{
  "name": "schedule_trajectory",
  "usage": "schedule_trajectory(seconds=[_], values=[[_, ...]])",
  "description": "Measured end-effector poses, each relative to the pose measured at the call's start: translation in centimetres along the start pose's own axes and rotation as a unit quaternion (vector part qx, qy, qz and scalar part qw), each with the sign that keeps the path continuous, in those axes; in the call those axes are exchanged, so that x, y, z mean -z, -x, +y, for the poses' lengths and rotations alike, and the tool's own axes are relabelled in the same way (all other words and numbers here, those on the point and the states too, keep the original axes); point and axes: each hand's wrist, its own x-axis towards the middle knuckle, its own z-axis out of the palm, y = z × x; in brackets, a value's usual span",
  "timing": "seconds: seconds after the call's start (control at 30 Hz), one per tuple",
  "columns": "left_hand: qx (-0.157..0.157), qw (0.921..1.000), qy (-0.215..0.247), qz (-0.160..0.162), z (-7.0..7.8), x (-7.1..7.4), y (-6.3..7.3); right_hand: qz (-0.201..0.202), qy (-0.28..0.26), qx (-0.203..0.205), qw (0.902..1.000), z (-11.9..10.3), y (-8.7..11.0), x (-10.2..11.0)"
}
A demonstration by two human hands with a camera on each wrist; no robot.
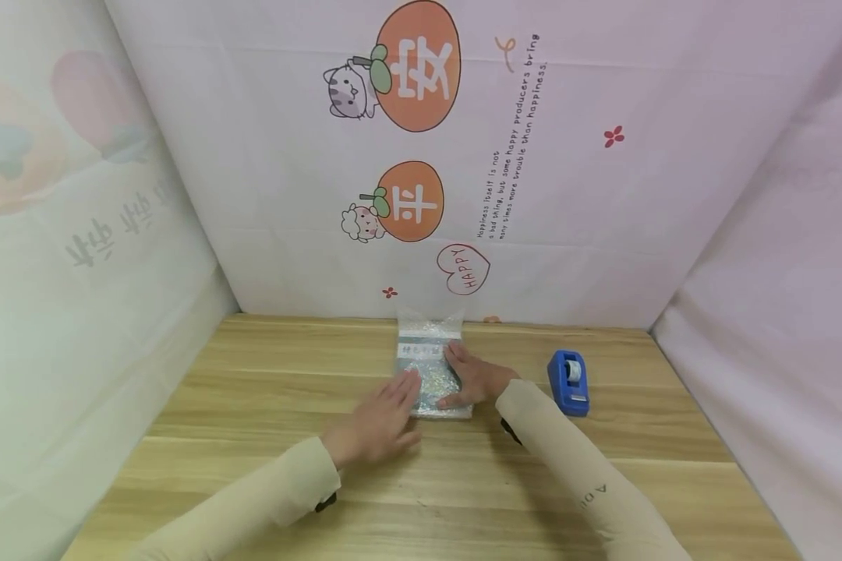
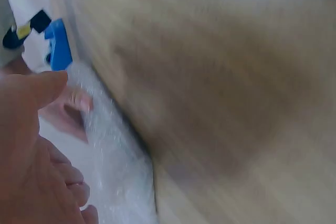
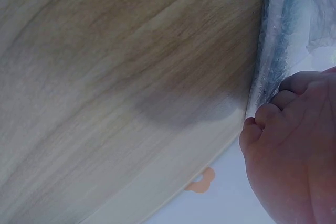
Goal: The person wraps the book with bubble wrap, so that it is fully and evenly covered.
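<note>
Writing first. Back cloth (image 1: 568, 195): "Happiness itself is not a bad thing, but some happy producers bring many times more trouble than happiness." Heart (image 1: 465, 270) on it says "HAPPY"; two orange fruits (image 1: 442, 109) carry 安 and 平, printed sideways. Left cloth (image 1: 14, 343) has characters too washed out to read. Right sleeve (image 1: 568, 452) shows an "A" plus letters I can't make out.

Packet (image 1: 431, 378): blue-and-white item inside clear, crinkled wrap (image 1: 431, 321), lying flat on table (image 1: 252, 436) near the back edge, centre. White strip (image 1: 408, 351) across its upper part has small marks, illegible.

Left hand (image 1: 375, 417): fingers fairly straight, tips at packet's left side, thumb apart, not gripping. Right hand (image 1: 482, 378): on packet's right side, thumb and forefinger spread wide over the top, other fingers loosely bent by the edge.

Blue dispenser (image 1: 568, 401) stands right of the right hand, well apart from packet, tape roll (image 1: 573, 371) seated in it.
</note>
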Motion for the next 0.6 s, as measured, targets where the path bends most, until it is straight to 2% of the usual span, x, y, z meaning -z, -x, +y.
schedule_trajectory(seconds=[0.23,0.43,0.6], values=[[0.018,0.9997,-0.009,-0.014,1.2,-2.0,0.1,-0.008,-0.005,0.0,1.0,0.1,-0.1,0.0],[0.022,0.9997,0.006,-0.009,1.1,-3.2,-0.2,-0.009,-0.007,0.003,0.9999,0.2,-0.4,-0.2],[0.026,0.9995,0.019,-0.007,0.9,-3.5,-0.6,-0.01,0.0,0.004,0.9999,0.2,-0.3,0.0]])
